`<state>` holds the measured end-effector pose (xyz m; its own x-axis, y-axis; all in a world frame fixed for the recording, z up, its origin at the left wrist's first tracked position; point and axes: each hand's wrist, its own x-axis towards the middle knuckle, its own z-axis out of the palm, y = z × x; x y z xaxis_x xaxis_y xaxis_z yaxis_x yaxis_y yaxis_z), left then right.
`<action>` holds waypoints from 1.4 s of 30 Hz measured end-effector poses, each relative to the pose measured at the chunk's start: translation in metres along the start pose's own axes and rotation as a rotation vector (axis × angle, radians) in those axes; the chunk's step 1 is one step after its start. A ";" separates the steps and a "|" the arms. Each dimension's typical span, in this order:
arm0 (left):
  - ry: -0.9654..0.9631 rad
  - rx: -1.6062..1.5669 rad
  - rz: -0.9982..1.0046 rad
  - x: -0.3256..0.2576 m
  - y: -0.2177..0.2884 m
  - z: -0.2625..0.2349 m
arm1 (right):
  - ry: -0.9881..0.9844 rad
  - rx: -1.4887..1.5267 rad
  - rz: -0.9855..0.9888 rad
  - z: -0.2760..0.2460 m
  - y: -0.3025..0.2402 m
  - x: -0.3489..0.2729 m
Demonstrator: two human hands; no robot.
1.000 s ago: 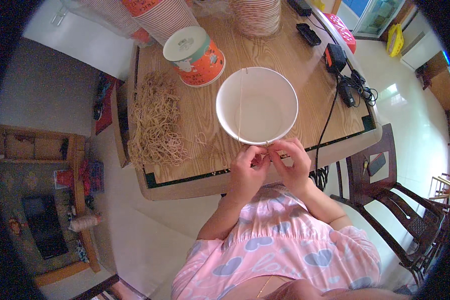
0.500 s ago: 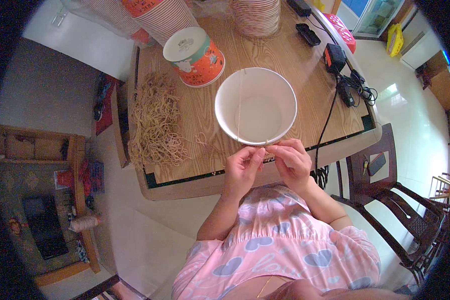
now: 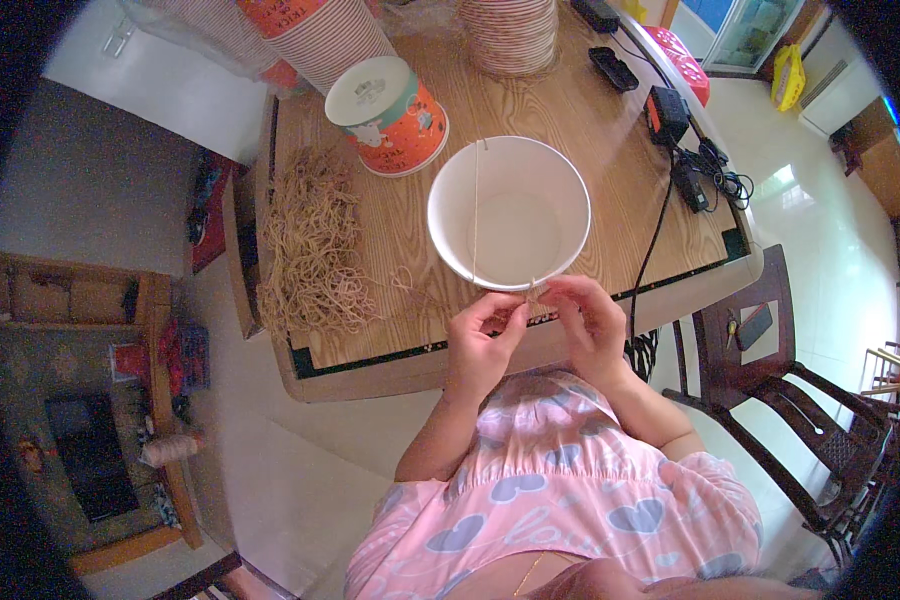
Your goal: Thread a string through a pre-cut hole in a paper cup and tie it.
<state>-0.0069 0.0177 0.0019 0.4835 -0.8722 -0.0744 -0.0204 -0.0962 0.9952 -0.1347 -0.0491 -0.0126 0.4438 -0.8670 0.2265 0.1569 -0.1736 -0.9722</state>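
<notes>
A wooden table (image 3: pixel 610 130) is the landmark. A heap of tan rubber bands (image 3: pixel 315 250) lies near its left edge. An orange paper bowl with a white lid (image 3: pixel 388 100) stands at its far left, a stack of striped paper bowls (image 3: pixel 512 35) at its far middle. Black chargers and cables (image 3: pixel 685 165) lie along its right edge. A dark wooden chair (image 3: pixel 790 400) stands just beside its right corner

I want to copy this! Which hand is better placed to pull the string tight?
Probably the right hand: its fingers pinch the string end at the white paper bowl rim, while the left hand sits just beside.
</notes>
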 end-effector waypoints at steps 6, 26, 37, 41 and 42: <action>0.031 0.046 0.042 -0.001 0.006 0.001 | -0.034 0.103 0.226 -0.002 0.003 -0.001; 0.048 0.158 0.014 0.003 0.007 0.005 | -0.119 0.353 0.405 -0.003 0.020 0.009; 0.126 0.385 0.173 0.006 -0.003 0.003 | -0.123 0.346 0.337 -0.004 0.023 0.009; 0.127 0.423 0.217 0.006 0.001 0.003 | -0.146 0.337 0.415 -0.006 0.023 0.011; 0.127 0.423 0.217 0.006 0.001 0.002 | -0.152 0.343 0.456 -0.006 0.024 0.011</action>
<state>-0.0057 0.0112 0.0026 0.5313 -0.8306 0.1665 -0.4734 -0.1281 0.8715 -0.1316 -0.0658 -0.0337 0.6508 -0.7377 -0.1797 0.1858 0.3842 -0.9043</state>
